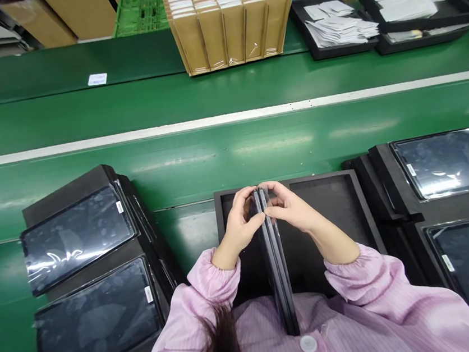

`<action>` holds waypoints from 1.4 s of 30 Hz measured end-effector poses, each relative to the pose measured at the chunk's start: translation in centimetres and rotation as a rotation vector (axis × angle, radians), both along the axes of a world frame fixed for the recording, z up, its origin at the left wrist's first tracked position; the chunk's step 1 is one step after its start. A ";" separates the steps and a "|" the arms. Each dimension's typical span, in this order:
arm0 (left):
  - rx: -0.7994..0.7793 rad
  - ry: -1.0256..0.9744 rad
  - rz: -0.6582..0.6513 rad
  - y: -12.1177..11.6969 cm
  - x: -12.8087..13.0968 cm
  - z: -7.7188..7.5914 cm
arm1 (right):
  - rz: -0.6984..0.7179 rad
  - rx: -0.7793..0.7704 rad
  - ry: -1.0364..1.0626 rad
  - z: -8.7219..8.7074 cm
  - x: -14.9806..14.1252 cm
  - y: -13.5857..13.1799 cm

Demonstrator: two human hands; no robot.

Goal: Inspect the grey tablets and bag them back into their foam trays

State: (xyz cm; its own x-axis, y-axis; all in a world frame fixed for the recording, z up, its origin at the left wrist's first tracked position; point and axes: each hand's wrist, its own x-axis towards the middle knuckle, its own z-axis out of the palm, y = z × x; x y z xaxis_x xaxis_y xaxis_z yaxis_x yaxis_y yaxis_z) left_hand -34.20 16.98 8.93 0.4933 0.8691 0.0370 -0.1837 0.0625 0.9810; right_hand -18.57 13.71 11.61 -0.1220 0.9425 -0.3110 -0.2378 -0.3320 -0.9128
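Two dark tablets stand on edge side by side, seen edge-on in front of my body. My left hand grips the far end of the left one, its thumb on the near side and fingers curled at the top. From the other side my right hand pinches the right one at the same end. The tablets' lower ends reach the front of my pink smock. Beneath them lies a black tray with raised rims, partly hidden by my arms.
Stacked black trays with film-covered tablets stand at the left. Similar stacks with tablets are at the right. Across the green bench stand a cardboard divider box, a green crate and black bins of white packets.
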 end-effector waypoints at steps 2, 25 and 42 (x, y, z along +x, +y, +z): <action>0.011 -0.001 -0.008 0.0 0.0 0.0 | 0.016 0.011 -0.006 0.0 0.0 0.0; 0.259 0.179 0.162 -8.9 0.1 -2.8 | -0.269 0.595 -0.516 -4.3 -3.7 -8.5; -0.087 0.051 0.359 -2.9 4.4 9.6 | -0.499 0.116 -0.084 6.7 -4.9 -0.9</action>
